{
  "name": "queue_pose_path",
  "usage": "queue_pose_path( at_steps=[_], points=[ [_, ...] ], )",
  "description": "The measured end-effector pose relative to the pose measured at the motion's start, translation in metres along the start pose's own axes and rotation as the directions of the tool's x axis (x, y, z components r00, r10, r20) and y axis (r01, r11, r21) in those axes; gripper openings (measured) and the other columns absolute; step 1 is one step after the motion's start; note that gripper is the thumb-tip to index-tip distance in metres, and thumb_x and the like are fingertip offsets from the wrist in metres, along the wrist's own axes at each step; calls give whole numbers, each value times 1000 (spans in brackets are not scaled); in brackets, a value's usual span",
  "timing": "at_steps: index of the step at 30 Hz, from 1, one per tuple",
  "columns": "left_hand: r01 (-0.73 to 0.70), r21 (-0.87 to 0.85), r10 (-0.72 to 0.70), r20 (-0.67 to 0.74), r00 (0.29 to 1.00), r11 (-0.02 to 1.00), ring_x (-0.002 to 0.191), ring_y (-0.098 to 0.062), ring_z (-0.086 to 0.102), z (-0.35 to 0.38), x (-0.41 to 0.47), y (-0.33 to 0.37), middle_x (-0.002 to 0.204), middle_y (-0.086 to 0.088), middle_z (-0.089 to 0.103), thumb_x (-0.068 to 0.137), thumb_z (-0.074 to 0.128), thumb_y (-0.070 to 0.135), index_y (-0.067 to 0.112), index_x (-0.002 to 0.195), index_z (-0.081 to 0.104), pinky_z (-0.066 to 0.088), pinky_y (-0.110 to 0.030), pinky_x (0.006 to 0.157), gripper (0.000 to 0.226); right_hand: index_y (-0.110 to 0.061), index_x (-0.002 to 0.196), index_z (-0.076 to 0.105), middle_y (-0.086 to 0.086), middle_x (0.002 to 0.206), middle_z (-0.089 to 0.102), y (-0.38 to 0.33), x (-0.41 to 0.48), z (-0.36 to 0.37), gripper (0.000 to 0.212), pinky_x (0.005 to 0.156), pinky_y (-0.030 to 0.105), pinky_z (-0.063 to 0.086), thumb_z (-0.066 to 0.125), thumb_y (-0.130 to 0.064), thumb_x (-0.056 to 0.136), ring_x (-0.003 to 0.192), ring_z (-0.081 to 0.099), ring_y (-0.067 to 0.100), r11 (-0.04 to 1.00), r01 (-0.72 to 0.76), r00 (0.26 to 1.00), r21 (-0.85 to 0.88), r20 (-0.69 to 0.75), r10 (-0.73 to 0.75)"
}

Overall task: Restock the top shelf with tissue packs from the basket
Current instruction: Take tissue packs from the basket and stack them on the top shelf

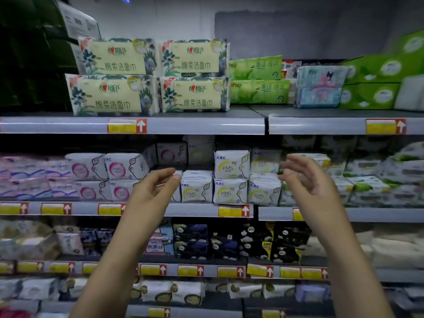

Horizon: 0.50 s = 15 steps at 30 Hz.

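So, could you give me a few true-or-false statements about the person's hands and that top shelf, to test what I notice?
1. The left hand and the right hand hold nothing. True.
2. The cream floral plastic-wrapped tissue packs on the grey top shelf form two piles of two. True.
3. The green plastic tissue packs lie left of the cream packs. False: they lie to their right.
4. One hand touches the top shelf. False: both hands hover lower, in front of the white packs on the second shelf.
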State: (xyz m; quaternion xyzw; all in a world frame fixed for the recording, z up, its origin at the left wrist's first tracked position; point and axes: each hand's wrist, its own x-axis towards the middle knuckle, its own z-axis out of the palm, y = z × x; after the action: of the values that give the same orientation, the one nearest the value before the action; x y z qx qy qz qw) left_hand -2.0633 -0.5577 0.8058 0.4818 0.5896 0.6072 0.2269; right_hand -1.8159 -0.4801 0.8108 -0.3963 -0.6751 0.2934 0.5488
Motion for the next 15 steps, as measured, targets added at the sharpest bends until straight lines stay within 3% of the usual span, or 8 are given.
queue_pose_path(
  at_steps=[4,8,15],
  points=[
    [7,-44,-6,24,1000,999,113,-5,57,1,6,5,117,13,63,90,55,39,34,113,60,44,-34,102,24,-33,124,52,-17,120,60,-4,-2,-2,29,86,28,49,51,-34,94,108,59,7,1000,-18,999,-9,-31,18],
    [35,-102,-30,45,999,994,116,-9,56,3,8,5,121,7,63,91,54,35,38,103,61,41,-40,107,13,-33,122,53,-17,119,60,-3,-6,-2,27,80,22,48,51,-32,95,108,59,6,999,-41,998,-6,-45,40],
    [186,-125,-175,95,980,974,111,-3,59,-6,-16,-30,119,8,65,92,52,36,33,113,59,41,-34,105,23,-36,117,54,-13,118,62,25,-36,-1,24,92,33,48,52,-34,94,108,60,9,991,-131,988,-8,-81,130]
  ],
)
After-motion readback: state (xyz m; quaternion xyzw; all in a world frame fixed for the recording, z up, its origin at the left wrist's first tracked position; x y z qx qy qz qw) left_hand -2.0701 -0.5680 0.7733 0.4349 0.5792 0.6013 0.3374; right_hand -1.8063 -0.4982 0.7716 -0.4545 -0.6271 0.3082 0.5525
